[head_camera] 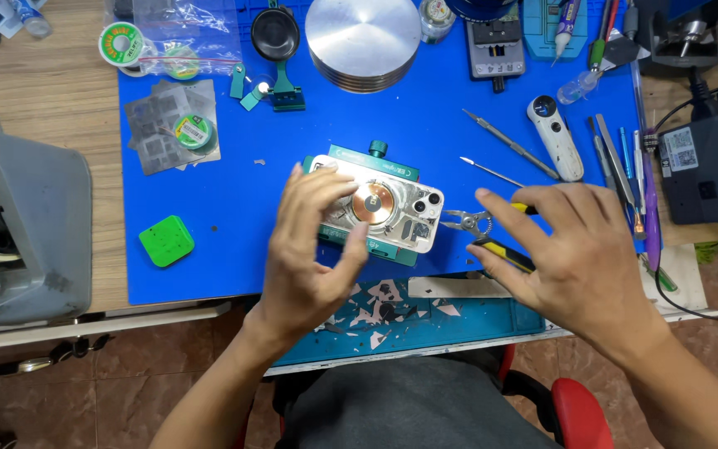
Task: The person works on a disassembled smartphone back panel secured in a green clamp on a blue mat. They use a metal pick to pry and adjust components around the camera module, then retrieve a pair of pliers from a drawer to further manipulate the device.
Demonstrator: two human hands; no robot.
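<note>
Phone (392, 208), back glass stripped, clamped in green fixture (371, 151) mid blue mat (234, 216); left end hidden under left hand (313, 241), open, fingers spread. Right hand (579, 258) open, covering pliers (479, 229) handles just right of phone.

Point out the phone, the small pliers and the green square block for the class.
phone (392, 208): head view, on its bare back.
pliers (467, 221): head view, on the metal jaws.
green block (166, 241): head view, on its top face.

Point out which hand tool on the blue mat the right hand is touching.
The yellow-handled pliers, lying under the right hand beside the phone. The metal probes and tweezers lie farther back, untouched.
</note>
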